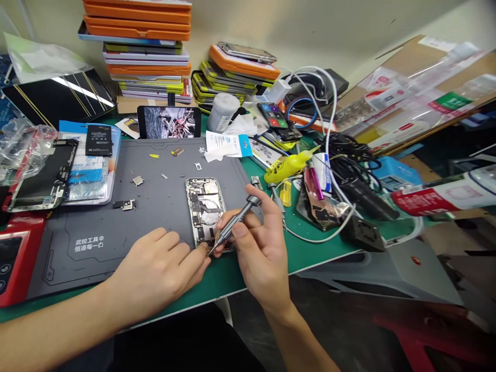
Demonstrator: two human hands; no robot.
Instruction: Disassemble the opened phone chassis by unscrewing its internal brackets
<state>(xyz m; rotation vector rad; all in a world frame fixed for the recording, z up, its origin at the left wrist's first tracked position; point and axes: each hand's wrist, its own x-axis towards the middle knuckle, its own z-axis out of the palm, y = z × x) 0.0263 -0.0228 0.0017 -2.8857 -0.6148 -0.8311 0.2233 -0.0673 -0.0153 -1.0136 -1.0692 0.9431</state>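
An opened phone body [209,206] lies on the grey mat [155,217], its inner parts showing. My right hand [259,248] is closed around a grey precision screwdriver [237,222], tilted with its tip down at the phone's near end. My left hand [163,263] is beside that end, fingers curled, the index fingertip close to the screwdriver's tip. Whether the left fingers pinch something small or just touch the phone's edge is hidden. Left of the phone lie a small black-and-silver part [124,204] and a metal piece [137,180]. A SIM tray [198,166] rests above it.
A propped phone [169,122] shows a picture at the mat's back edge. Stacked orange and yellow cases [147,67] rise behind it. At left are a phone screen [42,175], a battery [98,140] and a red device [19,258]. A yellow bottle [289,166] and cables [344,155] crowd the right.
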